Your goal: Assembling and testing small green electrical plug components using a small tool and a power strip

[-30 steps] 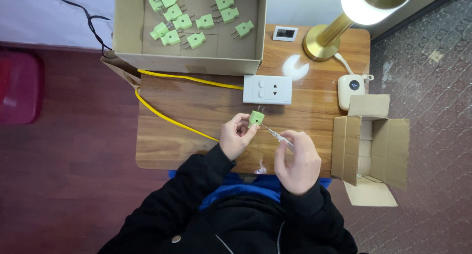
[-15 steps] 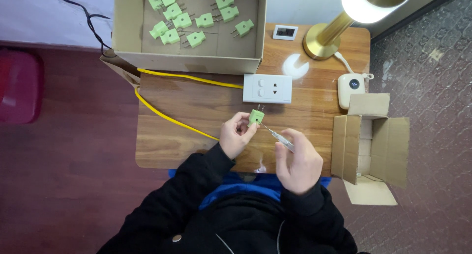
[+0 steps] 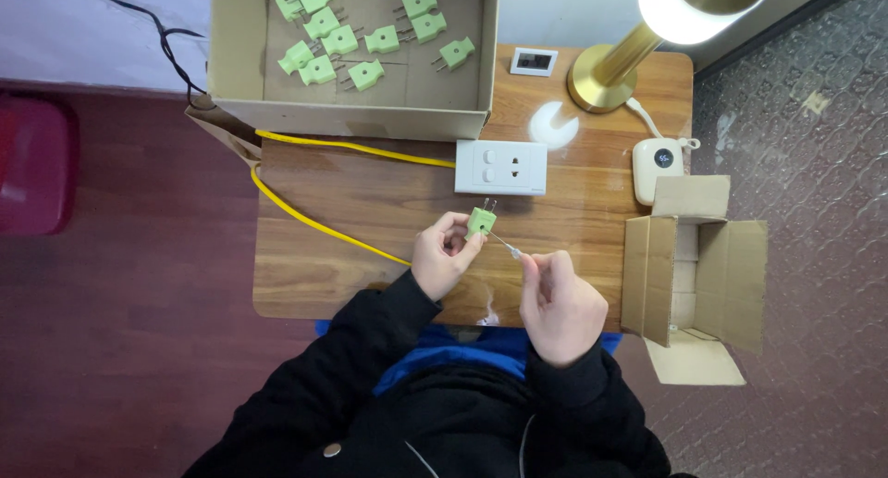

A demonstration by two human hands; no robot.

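Note:
My left hand [image 3: 445, 256] pinches a small green plug [image 3: 480, 221] above the wooden table [image 3: 370, 210], its two metal prongs pointing away from me. My right hand [image 3: 558, 297] grips a thin screwdriver [image 3: 505, 247] whose tip points up-left at the plug's underside. Beyond the plug lies a white socket block [image 3: 500, 167].
A large cardboard box [image 3: 351, 117] at the back holds several green plugs [image 3: 342, 41]. A yellow cable [image 3: 314, 221] runs across the table's left. A brass lamp [image 3: 638, 43], a small white device [image 3: 658, 166] and an open small carton [image 3: 694, 274] stand at the right.

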